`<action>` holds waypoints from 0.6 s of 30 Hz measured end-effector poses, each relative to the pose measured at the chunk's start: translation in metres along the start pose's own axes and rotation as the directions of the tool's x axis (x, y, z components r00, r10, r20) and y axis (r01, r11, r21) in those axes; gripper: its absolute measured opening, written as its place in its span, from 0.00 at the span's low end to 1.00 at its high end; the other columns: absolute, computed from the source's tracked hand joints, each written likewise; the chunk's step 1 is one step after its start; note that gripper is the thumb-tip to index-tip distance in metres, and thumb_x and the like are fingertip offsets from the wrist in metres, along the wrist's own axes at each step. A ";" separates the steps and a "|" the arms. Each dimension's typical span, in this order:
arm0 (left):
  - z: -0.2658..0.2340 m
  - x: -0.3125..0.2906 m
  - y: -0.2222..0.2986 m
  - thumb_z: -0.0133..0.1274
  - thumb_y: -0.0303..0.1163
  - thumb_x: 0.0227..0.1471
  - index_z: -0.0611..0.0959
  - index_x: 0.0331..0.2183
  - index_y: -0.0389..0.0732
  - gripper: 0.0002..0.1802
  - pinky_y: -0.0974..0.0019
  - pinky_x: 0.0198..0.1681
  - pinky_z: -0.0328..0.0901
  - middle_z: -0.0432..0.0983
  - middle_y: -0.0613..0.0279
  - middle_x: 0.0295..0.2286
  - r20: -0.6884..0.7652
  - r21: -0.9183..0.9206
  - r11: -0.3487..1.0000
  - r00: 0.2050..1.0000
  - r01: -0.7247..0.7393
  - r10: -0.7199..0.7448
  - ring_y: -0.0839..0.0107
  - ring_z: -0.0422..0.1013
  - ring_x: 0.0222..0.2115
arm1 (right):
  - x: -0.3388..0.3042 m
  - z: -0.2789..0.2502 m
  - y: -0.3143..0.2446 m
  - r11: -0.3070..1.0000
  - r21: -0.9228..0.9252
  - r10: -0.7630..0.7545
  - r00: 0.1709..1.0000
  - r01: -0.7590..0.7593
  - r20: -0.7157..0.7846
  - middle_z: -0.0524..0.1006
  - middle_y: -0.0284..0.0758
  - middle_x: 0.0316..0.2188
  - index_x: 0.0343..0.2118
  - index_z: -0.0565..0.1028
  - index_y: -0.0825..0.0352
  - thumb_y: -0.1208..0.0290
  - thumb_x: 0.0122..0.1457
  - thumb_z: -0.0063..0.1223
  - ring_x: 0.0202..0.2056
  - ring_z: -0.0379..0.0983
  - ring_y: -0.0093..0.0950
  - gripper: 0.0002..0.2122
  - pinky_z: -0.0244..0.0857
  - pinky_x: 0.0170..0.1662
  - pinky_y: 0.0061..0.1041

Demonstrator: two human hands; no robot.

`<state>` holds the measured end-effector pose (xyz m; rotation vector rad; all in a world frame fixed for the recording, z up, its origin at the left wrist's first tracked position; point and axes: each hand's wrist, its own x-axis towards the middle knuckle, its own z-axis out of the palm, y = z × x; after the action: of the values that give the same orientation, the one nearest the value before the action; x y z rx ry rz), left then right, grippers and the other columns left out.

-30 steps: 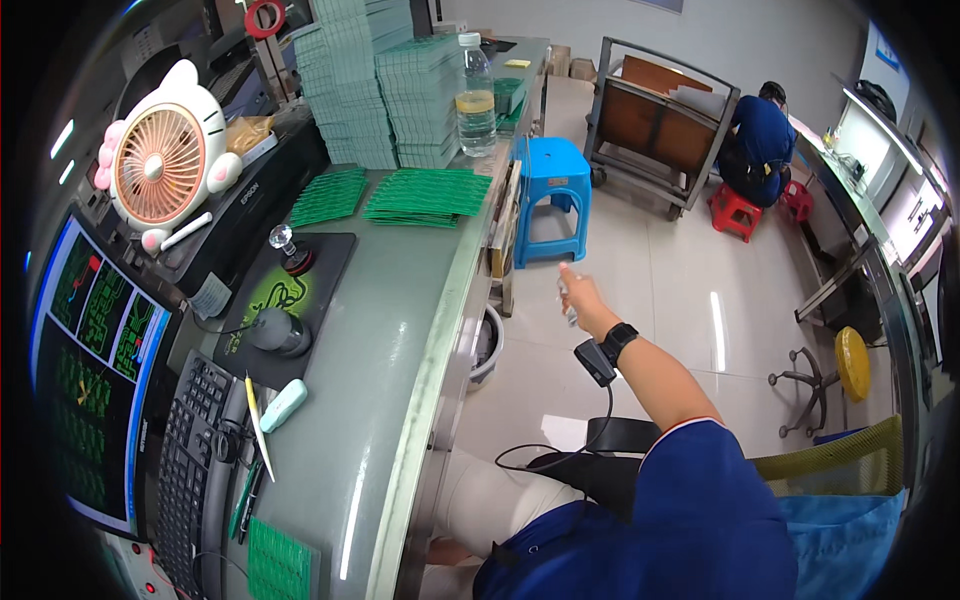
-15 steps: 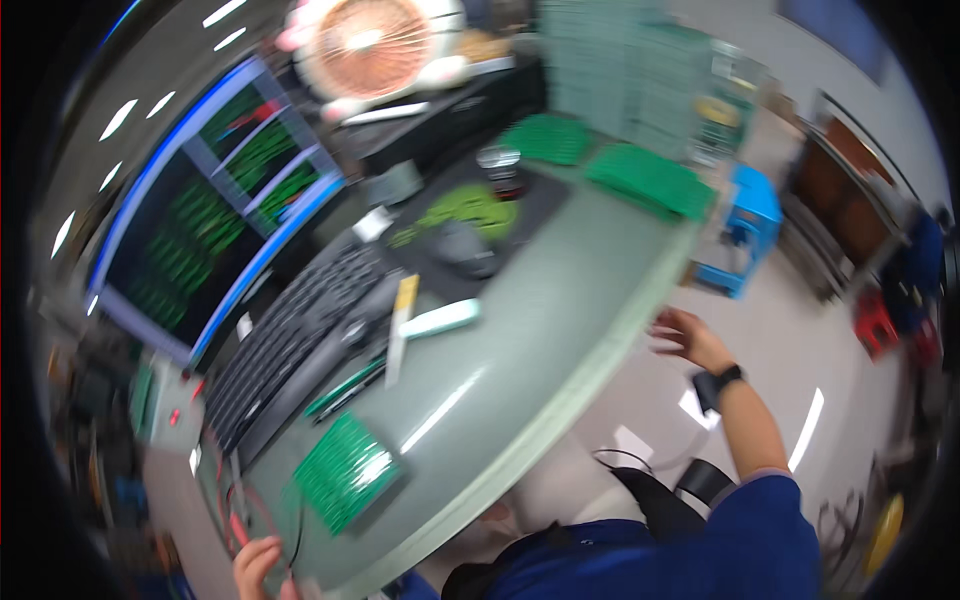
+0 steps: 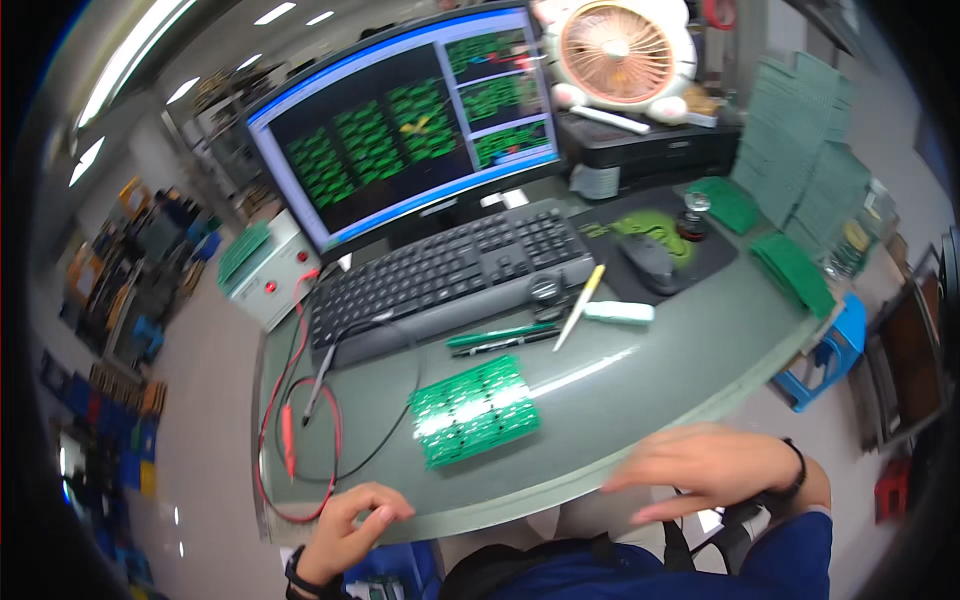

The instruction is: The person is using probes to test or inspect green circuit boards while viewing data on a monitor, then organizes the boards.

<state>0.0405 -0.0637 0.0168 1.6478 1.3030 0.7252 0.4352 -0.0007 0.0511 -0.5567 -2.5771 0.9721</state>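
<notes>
A green circuit board panel (image 3: 476, 412) lies flat on the desk between my hands, touched by neither. My left hand (image 3: 352, 528) hovers at the desk's front edge with its fingers loosely bent and apart, holding nothing. Just ahead of it lie a red-handled test probe (image 3: 289, 440) and a looped red cable (image 3: 337, 440). A grey probe (image 3: 318, 385) with a dark tip rests against the keyboard's left end. Slightly blurred, my right hand (image 3: 700, 466) is stretched out empty over the right front edge, to the right of the panel.
Behind the panel are pens (image 3: 503, 338), a keyboard (image 3: 450, 275) and a monitor (image 3: 400, 130). A mouse (image 3: 648, 262) sits on a dark mat. More green boards (image 3: 792, 274) lie at the right. A white box with red knobs (image 3: 275, 280) stands left; a blue stool (image 3: 828, 350) is right.
The view has swung to the left and levelled. My right hand has come from beside the desk to its front edge. My left hand now shows more fully, near the cable.
</notes>
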 end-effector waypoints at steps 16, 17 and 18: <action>-0.006 -0.012 -0.031 0.51 0.45 0.50 0.65 0.54 0.33 0.36 0.45 0.61 0.42 0.58 0.42 0.55 -0.261 0.832 0.545 0.941 0.105 0.217 0.46 0.49 0.59 | -0.013 0.019 0.108 0.955 -0.231 0.015 0.812 -0.184 -0.584 0.65 0.40 0.49 0.47 0.67 0.64 0.63 0.54 0.54 0.55 0.58 0.39 0.19 0.52 0.56 0.41; -0.018 -0.006 -0.025 0.56 0.43 0.44 0.65 0.54 0.34 0.39 0.44 0.62 0.42 0.60 0.45 0.54 -0.126 0.927 0.373 0.972 0.044 0.198 0.49 0.54 0.57 | -0.015 0.017 0.107 0.953 -0.233 0.025 0.816 -0.194 -0.578 0.62 0.41 0.52 0.49 0.66 0.64 0.62 0.54 0.54 0.59 0.55 0.40 0.21 0.49 0.59 0.43; 0.000 0.014 -0.014 0.55 0.39 0.45 0.67 0.53 0.35 0.35 0.45 0.62 0.43 0.62 0.48 0.54 -0.381 0.683 0.701 0.919 0.204 0.104 0.52 0.56 0.56 | -0.017 0.017 0.107 0.940 -0.243 0.052 0.805 -0.240 -0.592 0.62 0.41 0.52 0.49 0.66 0.64 0.62 0.54 0.54 0.59 0.55 0.40 0.21 0.49 0.59 0.43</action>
<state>0.0380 -0.0494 0.0038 2.1246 2.1153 0.5528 0.4690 0.0561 -0.0369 -0.9803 -2.1415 0.3418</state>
